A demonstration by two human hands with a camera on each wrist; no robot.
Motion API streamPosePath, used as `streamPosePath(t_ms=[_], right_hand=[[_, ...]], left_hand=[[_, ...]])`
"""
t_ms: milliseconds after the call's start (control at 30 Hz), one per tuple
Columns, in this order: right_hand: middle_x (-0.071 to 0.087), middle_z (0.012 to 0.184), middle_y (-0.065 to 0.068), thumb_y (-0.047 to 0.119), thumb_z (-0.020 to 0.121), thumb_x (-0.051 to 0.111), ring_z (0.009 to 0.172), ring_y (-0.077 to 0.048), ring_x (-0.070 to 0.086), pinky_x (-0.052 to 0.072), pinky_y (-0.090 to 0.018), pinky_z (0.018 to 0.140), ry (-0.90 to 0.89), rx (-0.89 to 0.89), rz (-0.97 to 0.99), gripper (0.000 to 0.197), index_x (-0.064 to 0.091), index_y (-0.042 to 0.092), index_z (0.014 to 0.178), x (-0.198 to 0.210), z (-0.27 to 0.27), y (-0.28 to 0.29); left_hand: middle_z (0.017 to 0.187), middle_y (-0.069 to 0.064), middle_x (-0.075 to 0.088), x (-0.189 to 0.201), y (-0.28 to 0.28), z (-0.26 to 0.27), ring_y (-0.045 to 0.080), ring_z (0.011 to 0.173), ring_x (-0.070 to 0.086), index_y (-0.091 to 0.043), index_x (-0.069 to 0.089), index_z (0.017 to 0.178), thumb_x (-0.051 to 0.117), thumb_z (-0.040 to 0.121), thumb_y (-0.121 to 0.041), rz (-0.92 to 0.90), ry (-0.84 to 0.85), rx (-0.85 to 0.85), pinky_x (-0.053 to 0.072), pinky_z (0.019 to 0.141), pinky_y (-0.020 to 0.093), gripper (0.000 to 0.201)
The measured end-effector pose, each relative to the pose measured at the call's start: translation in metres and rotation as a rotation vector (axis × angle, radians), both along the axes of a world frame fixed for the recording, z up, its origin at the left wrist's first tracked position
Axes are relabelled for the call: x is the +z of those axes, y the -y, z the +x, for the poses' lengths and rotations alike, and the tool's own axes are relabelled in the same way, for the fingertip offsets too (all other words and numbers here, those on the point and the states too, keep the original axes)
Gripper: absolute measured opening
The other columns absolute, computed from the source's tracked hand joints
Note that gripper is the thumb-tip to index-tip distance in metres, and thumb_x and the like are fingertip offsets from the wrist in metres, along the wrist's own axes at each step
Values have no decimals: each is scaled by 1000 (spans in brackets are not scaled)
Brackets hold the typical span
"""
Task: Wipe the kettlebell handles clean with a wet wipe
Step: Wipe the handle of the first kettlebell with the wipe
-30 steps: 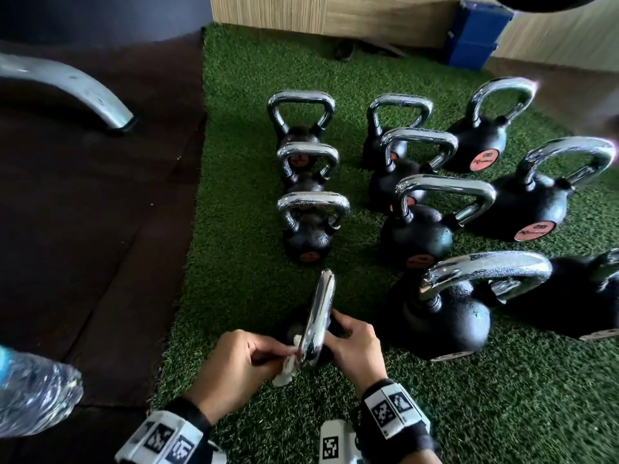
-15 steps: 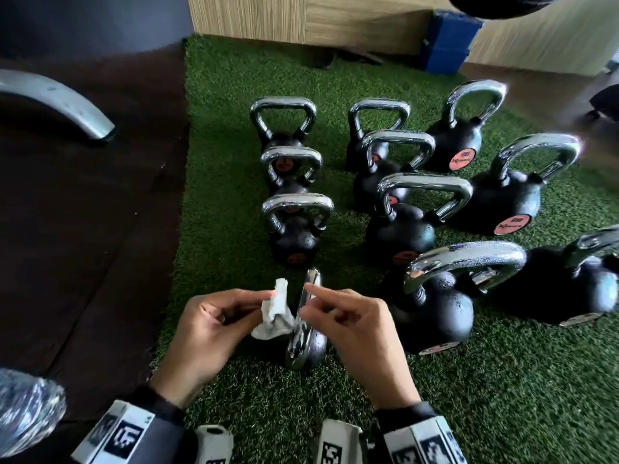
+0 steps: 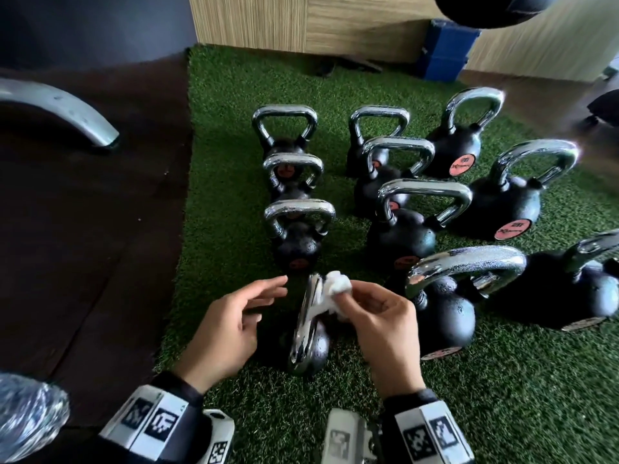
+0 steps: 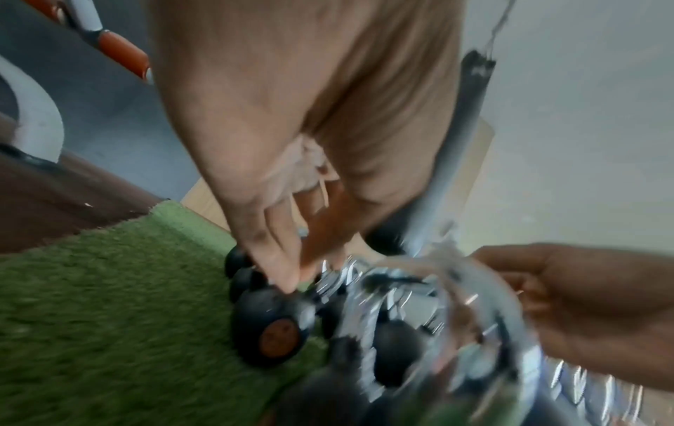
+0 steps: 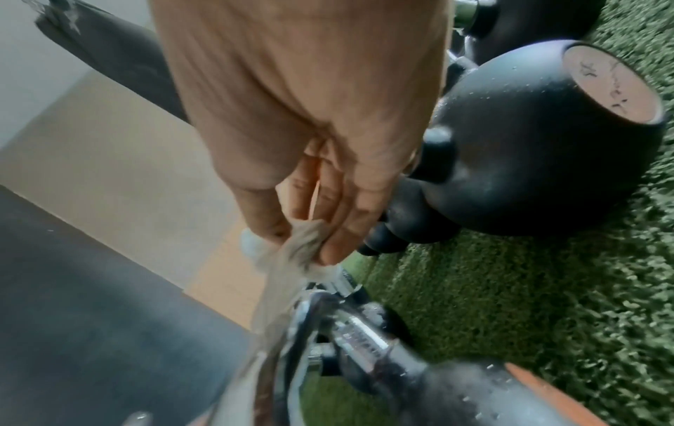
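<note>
The right hand's (image 3: 382, 324) fingers (image 5: 330, 230) pinch a crumpled white wipe (image 3: 336, 289), pressed against the chrome handle (image 3: 306, 324) of the nearest kettlebell (image 3: 310, 343), at that handle's 1 o'clock side. The left hand (image 3: 231, 324) hovers just off the handle at 9 o'clock, its fingers (image 3: 268, 284) loosely spread and holding nothing. This kettlebell stands on green turf (image 3: 502, 396) at 6 o'clock of the group; other kettlebells (image 3: 402, 236) stand in rows from 12 to 3 o'clock. A plastic bottle (image 3: 26, 420) lies at 8 o'clock on dark flooring (image 3: 83, 246).
</note>
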State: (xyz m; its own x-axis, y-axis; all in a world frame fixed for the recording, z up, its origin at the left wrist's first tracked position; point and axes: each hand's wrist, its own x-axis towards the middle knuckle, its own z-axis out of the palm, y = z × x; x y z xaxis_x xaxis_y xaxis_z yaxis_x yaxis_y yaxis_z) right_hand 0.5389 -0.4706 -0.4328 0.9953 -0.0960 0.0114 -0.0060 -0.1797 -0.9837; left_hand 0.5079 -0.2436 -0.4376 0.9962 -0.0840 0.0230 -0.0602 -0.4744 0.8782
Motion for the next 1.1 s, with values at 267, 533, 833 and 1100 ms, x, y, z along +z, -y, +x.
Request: streamPosePath(t_ms=[267,533,833,1100], right_hand=[[75,71,14,37,80,81,68,0,71,60,-21,67,-226,10,-296,13,80,27,88,-53,36,-10],[76,72,14,22,75,84,66,7,67,49,-10,60,-242,94,-327,15,81,30,87,-60,42,-13],[77,75,10,16,76,83,77,-12,75,62,-42,80,-187,95,-172,24,80,40,79,-46,45,-16],[76,92,15,4,80,79,85,-3,73,59,-23,77,144,227,-197,33,80,32,96,-24,36,-10]], left_hand=[[169,-17,1,-67,25,25,7,157,3,-36,-7,161,98,58,-35,181,-143,-499,14,129,44,147],[159,-14,17,-82,33,28,12,148,21,-27,11,159,97,58,-35,257,-51,-397,22,126,37,134],[154,-8,22,-89,34,30,11,144,27,-26,5,159,97,54,-33,202,-201,-328,28,124,33,140],[150,-1,31,-91,23,29,14,142,34,-16,11,158,96,59,-32,160,-163,-366,30,122,34,131]])
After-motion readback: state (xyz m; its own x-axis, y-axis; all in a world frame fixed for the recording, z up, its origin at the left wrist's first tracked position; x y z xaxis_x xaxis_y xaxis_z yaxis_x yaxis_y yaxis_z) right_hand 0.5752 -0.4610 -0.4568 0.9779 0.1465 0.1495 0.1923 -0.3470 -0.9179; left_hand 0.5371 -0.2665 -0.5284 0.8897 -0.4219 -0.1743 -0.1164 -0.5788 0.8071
